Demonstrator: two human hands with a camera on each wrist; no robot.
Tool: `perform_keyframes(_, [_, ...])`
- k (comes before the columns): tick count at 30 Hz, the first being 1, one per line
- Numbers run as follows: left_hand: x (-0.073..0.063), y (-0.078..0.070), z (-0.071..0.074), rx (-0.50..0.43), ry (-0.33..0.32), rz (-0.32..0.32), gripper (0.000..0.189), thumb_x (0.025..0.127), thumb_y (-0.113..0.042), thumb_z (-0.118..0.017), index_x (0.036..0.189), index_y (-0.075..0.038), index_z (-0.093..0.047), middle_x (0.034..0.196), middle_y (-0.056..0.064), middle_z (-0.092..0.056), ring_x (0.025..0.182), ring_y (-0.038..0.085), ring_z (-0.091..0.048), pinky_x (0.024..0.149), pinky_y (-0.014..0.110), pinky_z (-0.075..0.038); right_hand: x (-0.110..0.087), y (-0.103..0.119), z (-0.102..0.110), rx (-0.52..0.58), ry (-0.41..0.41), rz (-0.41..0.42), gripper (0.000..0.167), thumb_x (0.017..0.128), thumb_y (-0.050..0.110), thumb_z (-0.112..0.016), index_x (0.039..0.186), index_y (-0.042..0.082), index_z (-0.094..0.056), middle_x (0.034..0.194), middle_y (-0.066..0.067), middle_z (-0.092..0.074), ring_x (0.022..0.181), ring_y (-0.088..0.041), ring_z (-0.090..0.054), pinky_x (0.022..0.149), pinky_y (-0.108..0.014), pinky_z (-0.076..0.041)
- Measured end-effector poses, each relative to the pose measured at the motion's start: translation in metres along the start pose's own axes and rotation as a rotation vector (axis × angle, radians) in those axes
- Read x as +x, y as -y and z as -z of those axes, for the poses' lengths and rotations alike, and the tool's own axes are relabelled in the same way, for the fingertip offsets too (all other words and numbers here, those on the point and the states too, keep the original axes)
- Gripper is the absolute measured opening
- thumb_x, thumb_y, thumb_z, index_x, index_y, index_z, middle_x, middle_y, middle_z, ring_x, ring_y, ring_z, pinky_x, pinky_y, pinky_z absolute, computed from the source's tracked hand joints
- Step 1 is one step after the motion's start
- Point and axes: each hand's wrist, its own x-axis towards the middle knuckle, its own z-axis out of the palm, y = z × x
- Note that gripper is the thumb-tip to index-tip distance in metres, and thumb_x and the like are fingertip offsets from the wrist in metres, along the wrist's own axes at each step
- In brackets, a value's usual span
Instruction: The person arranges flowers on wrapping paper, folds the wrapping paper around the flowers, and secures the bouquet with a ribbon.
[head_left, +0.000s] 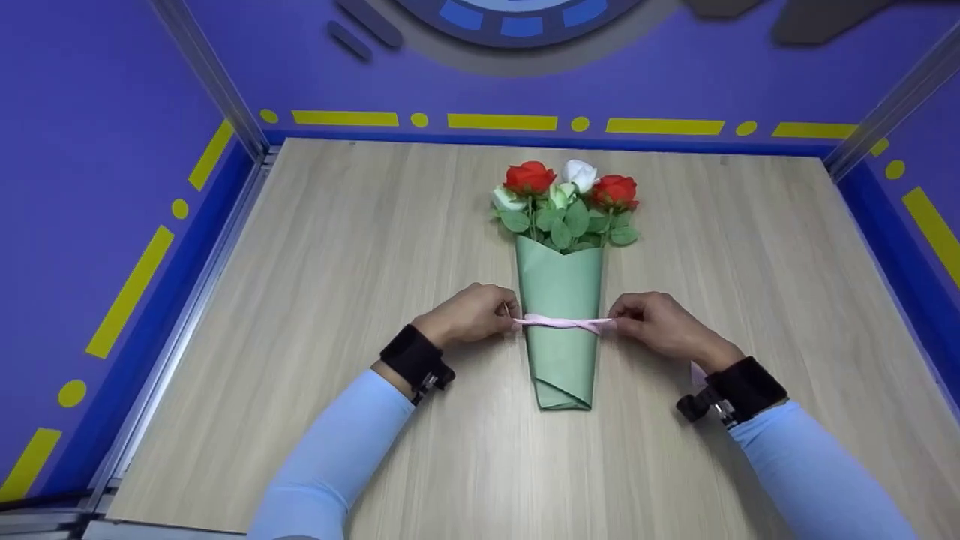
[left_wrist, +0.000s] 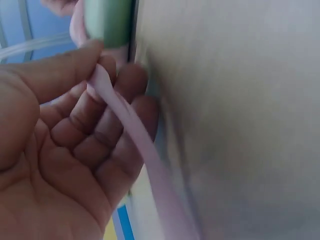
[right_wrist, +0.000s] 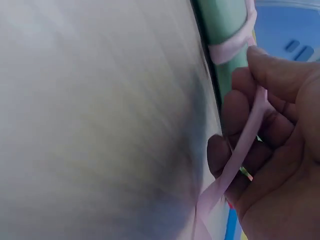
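Note:
A bouquet of red and white roses (head_left: pixel 530 178) lies on the table, wrapped in green paper (head_left: pixel 561 281). Across the wrap's middle runs a pink ribbon (head_left: pixel 559 322), its two ends crossed over each other. To the left of the wrap, my left hand (head_left: pixel 476 311) pinches one ribbon end between thumb and index finger. On the other side my right hand (head_left: pixel 664 324) pinches the opposite end the same way. In the left wrist view a loose tail of ribbon (left_wrist: pixel 142 142) hangs past the palm. Another ribbon tail (right_wrist: pixel 242 142) trails below the right thumb in the right wrist view.
The bouquet lies on a wood-grain table (head_left: pixel 360 225), blossoms toward the back. Blue panels (head_left: pixel 465 90) with yellow marks enclose the table at the back, left and right. A metal rail (head_left: pixel 187 300) runs along the left edge.

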Motion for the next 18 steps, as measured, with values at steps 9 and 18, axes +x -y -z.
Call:
perform_keyframes(9, [-0.001,0.007,-0.002,-0.165,-0.013,0.066,0.024,0.11,-0.021,-0.057,0.103,-0.002,-0.069,0.075,0.012,-0.067,0.06,0.025,-0.069,0.053,0.033,-0.058,-0.005,-0.008,0.004,0.02,-0.041,-0.056,0.01,0.1,0.014,-0.073,0.092,0.008,-0.077,0.073,0.007,-0.057,0.068,-0.01,-0.05,0.062,-0.023,-0.04])
perform_keyframes(18, [0.003,0.011,-0.002,0.059,-0.075,0.022,0.02,0.11,-0.023,-0.057,0.099,-0.01,-0.066,0.072,-0.005,-0.059,0.059,0.01,-0.054,0.054,0.025,-0.043,-0.004,-0.015,0.002,0.009,-0.056,-0.072,0.013,0.1,0.016,-0.073,0.088,0.009,-0.075,0.073,0.005,-0.057,0.07,-0.012,-0.05,0.063,-0.023,-0.039])
